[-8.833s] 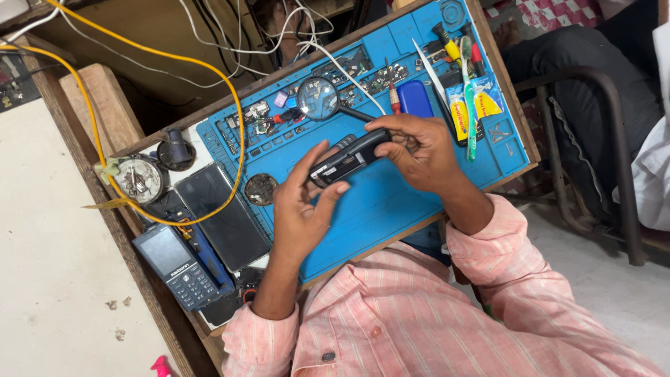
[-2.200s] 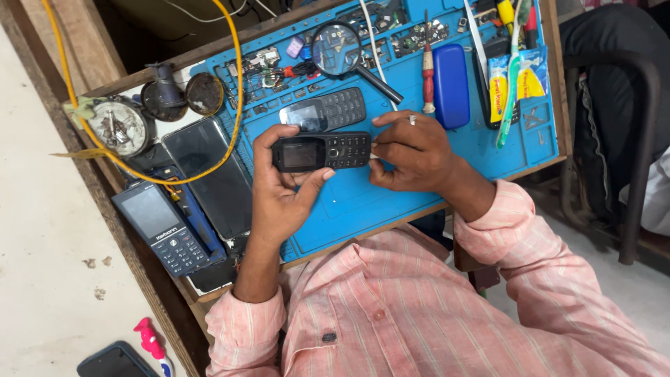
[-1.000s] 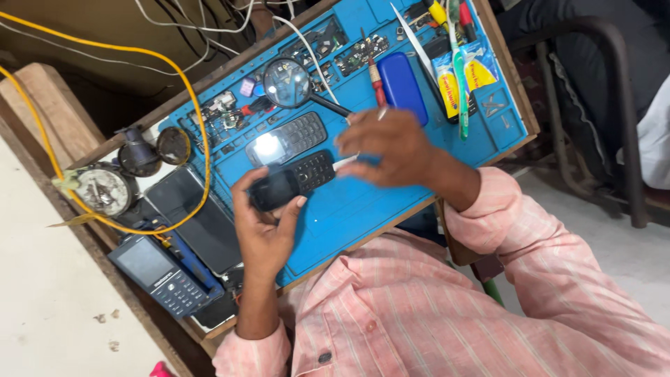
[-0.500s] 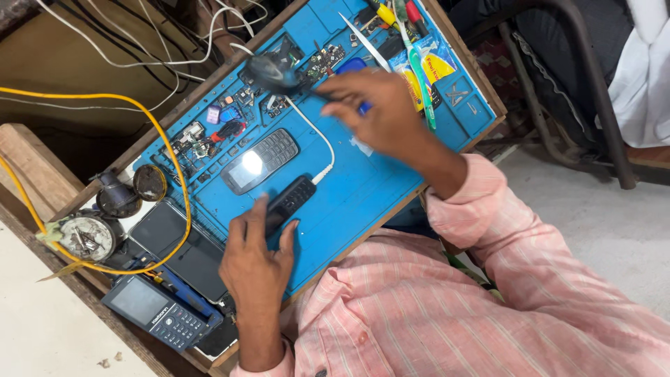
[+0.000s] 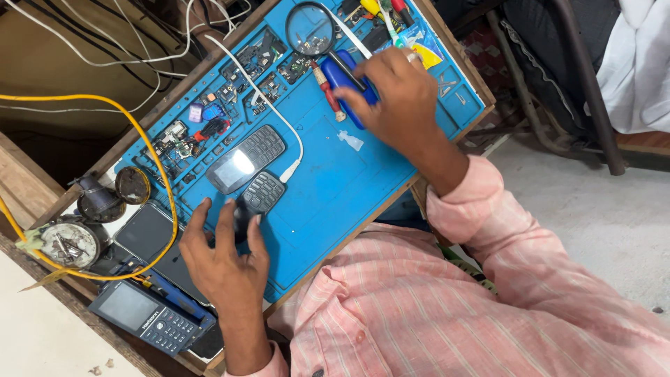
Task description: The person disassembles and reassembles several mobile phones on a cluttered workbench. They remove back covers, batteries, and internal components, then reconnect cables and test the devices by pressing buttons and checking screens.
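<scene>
While my left hand [image 5: 222,262] presses flat on the dark keypad phone [image 5: 257,199] at the mat's seven o'clock, fingers spread over its lower end, I see a white cable [image 5: 265,105] plugged into its top. At one o'clock my right hand [image 5: 394,98] curls loosely over a blue case [image 5: 336,75], just beside the magnifying glass [image 5: 310,29]. A second, lit keypad phone [image 5: 246,158] lies on the blue work mat [image 5: 349,181] just above the first.

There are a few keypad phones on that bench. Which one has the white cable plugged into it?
The dark keypad phone under the left hand: the white cable ends at its top edge. The grey phone beside it and the blue-grey handset at the bench edge lie unplugged.
</scene>
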